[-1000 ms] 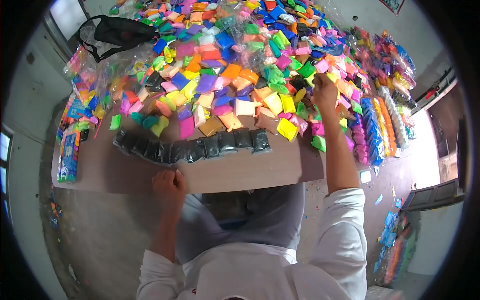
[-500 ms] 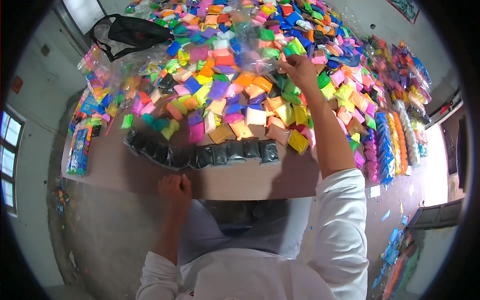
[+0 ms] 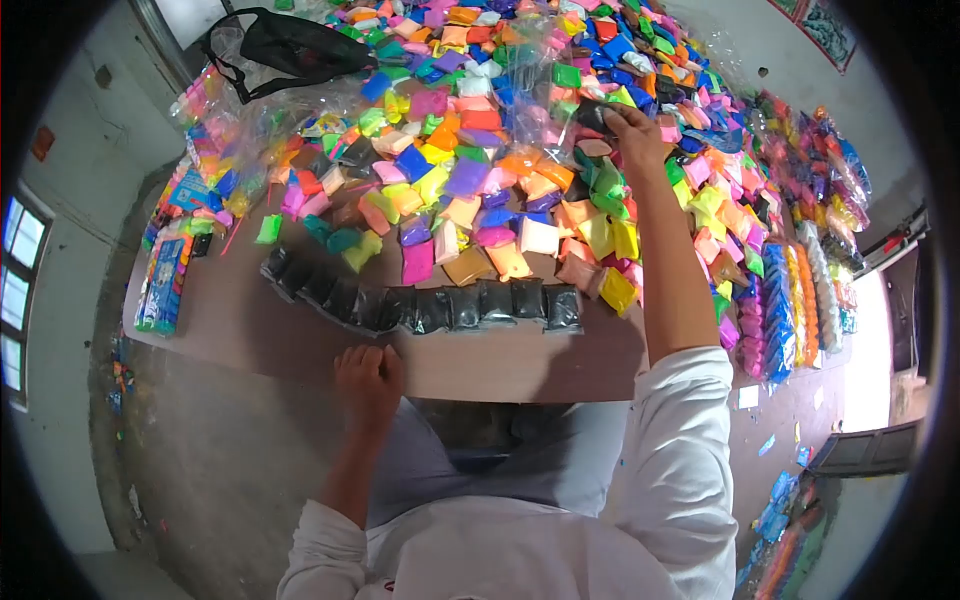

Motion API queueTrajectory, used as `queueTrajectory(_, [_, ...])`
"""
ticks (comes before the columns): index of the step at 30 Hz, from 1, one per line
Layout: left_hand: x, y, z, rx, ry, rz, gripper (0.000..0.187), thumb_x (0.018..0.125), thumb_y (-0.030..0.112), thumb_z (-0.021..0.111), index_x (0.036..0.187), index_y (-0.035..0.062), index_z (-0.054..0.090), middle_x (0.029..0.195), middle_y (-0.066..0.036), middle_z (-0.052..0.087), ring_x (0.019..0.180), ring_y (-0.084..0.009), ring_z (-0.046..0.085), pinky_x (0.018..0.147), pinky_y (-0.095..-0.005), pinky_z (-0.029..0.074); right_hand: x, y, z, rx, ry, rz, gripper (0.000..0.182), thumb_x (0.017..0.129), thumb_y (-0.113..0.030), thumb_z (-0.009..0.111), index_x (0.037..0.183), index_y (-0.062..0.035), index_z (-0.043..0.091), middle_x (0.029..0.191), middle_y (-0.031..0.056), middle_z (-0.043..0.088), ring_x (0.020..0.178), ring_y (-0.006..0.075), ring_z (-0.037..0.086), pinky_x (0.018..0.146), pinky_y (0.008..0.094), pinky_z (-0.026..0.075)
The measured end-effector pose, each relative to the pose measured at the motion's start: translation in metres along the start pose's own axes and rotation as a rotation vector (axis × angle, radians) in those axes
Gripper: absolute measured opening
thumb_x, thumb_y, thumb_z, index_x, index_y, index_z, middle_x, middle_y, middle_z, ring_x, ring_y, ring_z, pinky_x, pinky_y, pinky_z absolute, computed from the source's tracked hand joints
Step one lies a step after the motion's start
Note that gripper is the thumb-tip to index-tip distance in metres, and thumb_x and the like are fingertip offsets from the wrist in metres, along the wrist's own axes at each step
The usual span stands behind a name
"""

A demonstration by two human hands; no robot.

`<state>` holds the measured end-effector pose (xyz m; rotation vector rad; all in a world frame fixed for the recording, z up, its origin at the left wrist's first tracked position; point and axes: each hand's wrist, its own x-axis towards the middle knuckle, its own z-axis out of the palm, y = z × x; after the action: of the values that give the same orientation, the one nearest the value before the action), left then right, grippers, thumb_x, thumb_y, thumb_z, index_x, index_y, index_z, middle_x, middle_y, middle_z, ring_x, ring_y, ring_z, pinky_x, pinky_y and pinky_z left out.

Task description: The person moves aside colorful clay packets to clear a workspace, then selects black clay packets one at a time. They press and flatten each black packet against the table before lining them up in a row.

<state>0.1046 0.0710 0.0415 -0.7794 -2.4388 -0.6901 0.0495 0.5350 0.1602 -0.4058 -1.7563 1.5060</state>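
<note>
My right hand reaches into the far part of a large heap of small, colourful, soft-looking packets. Its fingers are closed on a black packet. My left hand rests at the near edge of the table, curled closed with nothing seen in it. Just beyond it lies a curved row of several black packets, set side by side in clear wrapping. Clear plastic film covers some packets left of my right hand.
A black mesh bag lies at the back left. Wrapped strips of blue packets and other colours line the right side. A blue printed pack stands at the left edge. Scraps litter the floor at right.
My right hand has picked up a black packet from among the coloured ones. My left hand stays curled by the table edge, and the whole view has shifted slightly.
</note>
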Motion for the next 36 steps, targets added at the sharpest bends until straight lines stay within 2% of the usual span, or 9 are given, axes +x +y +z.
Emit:
queueTrajectory(7, [-0.005,0.003,-0.006,-0.104,0.003,-0.043,0.020,0.092,0.019,0.056,0.076,0.0058,0.056,0.075,-0.011,0.059,0.073,-0.0309,0.056,0.066,-0.0445,0.041,-0.116,-0.039,-0.017,0.404,-0.114,0.118,0.029,0.095,-0.008,0.058,0.121,0.0032,0.058,0.106,0.0058,0.066,0.089,0.0131,0.061,0.080,0.0262,0.047])
queueTrajectory(8, [-0.001,0.011,-0.017,-0.101,-0.015,-0.052,0.020,0.092,0.019,0.056,0.076,0.0058,0.056,0.075,-0.011,0.059,0.073,-0.0309,0.056,0.066,-0.0445,0.041,-0.147,-0.052,-0.008,0.287,-0.111,0.133,0.028,0.093,-0.008,0.061,0.119,0.0020,0.060,0.098,0.0027,0.064,0.082,0.0101,0.057,0.074,0.0246,0.046])
queueTrajectory(10, [0.008,0.036,-0.038,-0.488,-0.483,-0.397,0.030,0.097,0.027,0.052,0.078,0.0037,0.055,0.077,-0.009,0.061,0.072,-0.0255,0.056,0.067,-0.0396,0.042,-0.198,-0.049,-0.002,0.151,-0.186,0.203,0.027,0.091,-0.008,0.064,0.117,-0.0002,0.064,0.086,-0.0022,0.061,0.074,0.0061,0.052,0.067,0.0225,0.044])
queueTrajectory(12, [-0.008,0.048,-0.020,-1.026,-0.452,-0.437,0.037,0.099,0.034,0.050,0.082,0.0015,0.053,0.075,-0.005,0.058,0.069,-0.0197,0.053,0.066,-0.0341,0.043,-0.247,-0.048,0.010,0.093,-0.258,0.209,0.025,0.091,-0.006,0.064,0.116,-0.0028,0.065,0.079,-0.0065,0.056,0.068,0.0041,0.049,0.063,0.0204,0.041])
queueTrajectory(17, [-0.007,0.080,-0.020,-1.171,-0.755,-0.421,0.041,0.100,0.042,0.048,0.093,0.0020,0.056,0.071,-0.005,0.051,0.066,-0.0150,0.049,0.063,-0.0303,0.042,-0.331,-0.051,0.020,0.137,-0.435,0.418,0.026,0.093,-0.006,0.063,0.119,-0.0009,0.063,0.082,-0.0061,0.056,0.072,0.0034,0.048,0.062,0.0190,0.039])
queueTrajectory(26, [-0.043,0.107,-0.025,-1.456,-0.632,-0.610,0.044,0.102,0.044,0.043,0.096,0.0026,0.057,0.070,0.000,0.050,0.055,-0.0066,0.043,0.048,-0.0218,0.035,-0.387,-0.039,0.019,0.535,-0.268,0.539,0.035,0.094,-0.001,0.055,0.129,0.0009,0.055,0.103,0.0042,0.065,0.088,0.0100,0.059,0.079,0.0257,0.048])
queueTrajectory(30, [-0.055,0.104,-0.024,-1.412,-0.594,-0.563,0.044,0.102,0.044,0.044,0.095,0.0029,0.057,0.070,0.000,0.050,0.056,-0.0063,0.042,0.048,-0.0221,0.035,-0.391,-0.053,0.018,0.669,-0.301,0.619,0.027,0.095,-0.006,0.057,0.121,0.0003,0.060,0.096,0.0022,0.065,0.080,0.0089,0.058,0.074,0.0252,0.050])
queueTrajectory(32, [-0.063,0.103,-0.021,-1.317,-0.577,-0.627,0.044,0.102,0.045,0.044,0.091,0.0034,0.056,0.069,-0.001,0.050,0.055,-0.0068,0.042,0.049,-0.0231,0.034,-0.399,-0.042,0.017,0.154,-0.408,0.471,0.020,0.096,-0.013,0.059,0.110,0.0004,0.064,0.087,0.0007,0.065,0.071,0.0074,0.055,0.064,0.0231,0.048])
queueTrajectory(36, [-0.063,0.109,-0.034,-1.292,-0.541,-0.576,0.043,0.102,0.043,0.045,0.093,0.0029,0.057,0.068,0.000,0.048,0.056,-0.0065,0.041,0.048,-0.0233,0.033,-0.405,-0.044,0.023,0.090,-0.312,0.460,0.020,0.096,-0.019,0.061,0.102,-0.0004,0.066,0.080,-0.0005,0.063,0.065,0.0058,0.052,0.057,0.0218,0.044])
